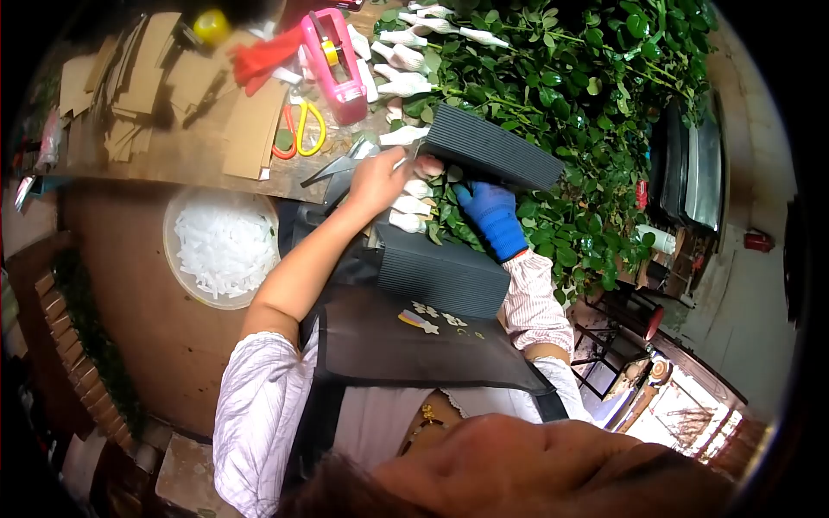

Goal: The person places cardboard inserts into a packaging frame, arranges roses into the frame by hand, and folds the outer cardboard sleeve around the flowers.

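Observation:
My bare left hand [380, 181] has its fingers curled together beside a pale pink rose head [427, 167]. What it pinches is too small to make out. My right hand [492, 216], in a blue glove, is closed around leafy rose stems, its fingertips partly hidden. A dark corrugated board [492, 148] stands tilted just above the glove. Nearer my body is another dark corrugated panel [445, 274], lying against my apron [406, 345]. Between the two panels lie several roses with white net-sleeved heads [410, 207], their leaves towards the right.
More sleeved roses [404, 85] and a heap of leafy stems [579, 95] cover the table's far right. A pink tape dispenser [350, 99], red-and-yellow-handled scissors [309, 129] and cardboard pieces [255, 129] lie left. Below the table edge stands a tub [170, 259] of white net sleeves.

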`<control>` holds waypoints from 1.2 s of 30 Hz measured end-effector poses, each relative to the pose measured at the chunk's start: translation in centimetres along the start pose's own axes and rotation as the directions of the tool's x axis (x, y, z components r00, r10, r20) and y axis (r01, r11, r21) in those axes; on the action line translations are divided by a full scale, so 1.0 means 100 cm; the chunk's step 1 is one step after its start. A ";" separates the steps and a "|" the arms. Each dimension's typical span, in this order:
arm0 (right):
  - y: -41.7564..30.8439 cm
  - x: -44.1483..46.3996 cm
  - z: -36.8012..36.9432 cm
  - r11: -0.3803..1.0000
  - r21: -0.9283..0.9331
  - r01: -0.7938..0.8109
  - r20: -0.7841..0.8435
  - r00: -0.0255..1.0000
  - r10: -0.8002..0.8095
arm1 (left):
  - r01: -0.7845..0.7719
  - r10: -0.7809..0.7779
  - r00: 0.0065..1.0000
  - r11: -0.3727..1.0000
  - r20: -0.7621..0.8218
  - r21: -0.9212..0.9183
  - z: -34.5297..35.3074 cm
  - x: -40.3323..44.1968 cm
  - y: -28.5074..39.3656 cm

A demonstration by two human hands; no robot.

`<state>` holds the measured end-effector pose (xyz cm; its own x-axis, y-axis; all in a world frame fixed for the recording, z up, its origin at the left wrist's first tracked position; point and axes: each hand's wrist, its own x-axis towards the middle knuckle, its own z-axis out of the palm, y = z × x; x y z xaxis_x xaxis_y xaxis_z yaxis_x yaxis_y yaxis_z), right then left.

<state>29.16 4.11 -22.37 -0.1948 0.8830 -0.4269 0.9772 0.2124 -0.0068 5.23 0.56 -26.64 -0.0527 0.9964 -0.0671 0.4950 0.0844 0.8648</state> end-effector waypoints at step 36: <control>0.011 -0.044 -0.056 0.963 0.208 0.170 0.014 0.984 -0.177 | 0.343 -0.247 0.923 0.874 0.295 -0.343 -0.112 -0.045 -0.020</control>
<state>30.59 2.83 -15.47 -0.3634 0.8258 -0.4313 0.9256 0.2678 -0.2674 -5.24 -4.24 -22.50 0.0848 0.9027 -0.4218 0.1174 0.4114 0.9039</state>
